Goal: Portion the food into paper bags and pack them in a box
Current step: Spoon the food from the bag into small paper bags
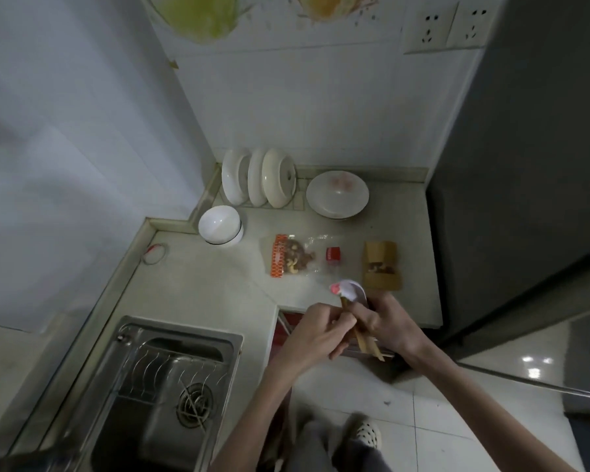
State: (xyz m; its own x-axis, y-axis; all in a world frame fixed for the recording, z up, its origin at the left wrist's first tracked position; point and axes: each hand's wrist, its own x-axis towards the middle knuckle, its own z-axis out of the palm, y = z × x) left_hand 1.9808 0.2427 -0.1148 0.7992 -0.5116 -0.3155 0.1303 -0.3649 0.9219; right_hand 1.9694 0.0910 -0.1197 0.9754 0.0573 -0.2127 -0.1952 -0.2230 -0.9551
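At the counter's front edge, both my hands hold a flat brown paper bag (pixel 363 338), seen almost edge-on. My left hand (pixel 315 332) pinches it from the left with curled fingers. My right hand (pixel 390 323) grips it from the right. A white, spoon-like object with a pink tip (pixel 349 289) sticks up above the bag; which hand holds it is unclear. A clear plastic bag of mixed nuts (pixel 293 258) with an orange strip lies on the counter behind. Another brown paper bag (pixel 382 248), with nuts showing, lies to the right.
A small red-capped container (pixel 333 254) stands between the nut bag and the paper bag. A white bowl (pixel 220 224), racked plates (pixel 258 178) and a plate (pixel 337 194) stand at the back. The steel sink (pixel 164 386) is left, a dark fridge (pixel 525 165) right.
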